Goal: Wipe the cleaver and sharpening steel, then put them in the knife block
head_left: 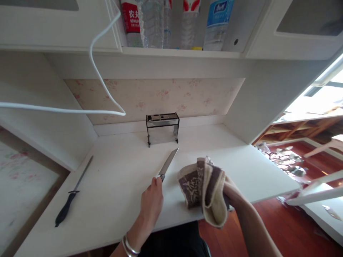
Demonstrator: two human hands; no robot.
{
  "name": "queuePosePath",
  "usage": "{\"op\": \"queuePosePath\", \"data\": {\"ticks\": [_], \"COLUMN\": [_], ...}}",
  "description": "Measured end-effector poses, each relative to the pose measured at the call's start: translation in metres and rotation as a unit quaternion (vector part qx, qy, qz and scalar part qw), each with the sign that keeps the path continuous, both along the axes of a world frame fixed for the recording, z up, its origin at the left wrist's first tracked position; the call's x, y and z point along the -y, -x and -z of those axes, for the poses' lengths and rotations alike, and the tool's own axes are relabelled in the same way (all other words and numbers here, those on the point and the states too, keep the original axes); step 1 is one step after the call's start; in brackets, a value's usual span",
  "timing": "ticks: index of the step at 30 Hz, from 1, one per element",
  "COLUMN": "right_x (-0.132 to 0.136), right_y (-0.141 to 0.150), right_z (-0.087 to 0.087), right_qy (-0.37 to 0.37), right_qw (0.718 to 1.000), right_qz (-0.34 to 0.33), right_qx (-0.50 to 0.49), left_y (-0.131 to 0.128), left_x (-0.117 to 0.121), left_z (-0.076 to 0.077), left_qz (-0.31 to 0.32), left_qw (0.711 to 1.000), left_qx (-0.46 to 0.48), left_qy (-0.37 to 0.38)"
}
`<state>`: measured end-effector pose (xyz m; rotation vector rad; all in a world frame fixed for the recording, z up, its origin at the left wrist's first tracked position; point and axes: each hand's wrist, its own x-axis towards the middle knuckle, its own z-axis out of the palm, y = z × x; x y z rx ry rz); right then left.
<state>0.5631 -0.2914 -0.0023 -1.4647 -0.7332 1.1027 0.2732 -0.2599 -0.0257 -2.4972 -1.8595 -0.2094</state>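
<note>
My left hand is wrapped round the handle of a kitchen knife, whose blade points away from me toward the back of the white counter. In my right hand is a bunched brown and beige towel, held over the counter's front part; the cloth hides most of those fingers. Behind the knife's tip stands a knife block with clear sides and a slotted top. A sharpening steel with a black handle lies at the left.
The white counter ends at a front edge near my body. Above it, an open cupboard shelf holds several plastic bottles. A white cable hangs across the upper left. White side panels flank the counter.
</note>
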Motion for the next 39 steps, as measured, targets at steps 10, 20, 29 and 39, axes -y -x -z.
{"op": "queuePosePath", "data": {"ticks": [10,20,29,39], "right_x": [0.003,0.021,0.025,0.026], "right_y": [-0.041,-0.007,0.017,0.02], "right_z": [-0.01,0.018,0.03,0.035], "right_qy": [0.098,0.043,0.032,0.008], "right_qw": [0.992,0.943,0.923,0.913], "right_qz": [0.073,0.12,0.131,0.187], "right_qx": [-0.028,-0.308,-0.36,-0.362], "left_y": [-0.014,-0.035,-0.05,-0.076], "left_x": [-0.006,0.007,-0.001,0.016], "left_z": [0.01,0.022,0.016,0.014], "left_qz": [0.014,0.041,0.045,0.089], "left_qw": [1.0,0.99,0.99,0.99], "left_qx": [0.011,0.123,0.11,0.064], "left_qy": [-0.015,0.058,0.08,0.092]}}
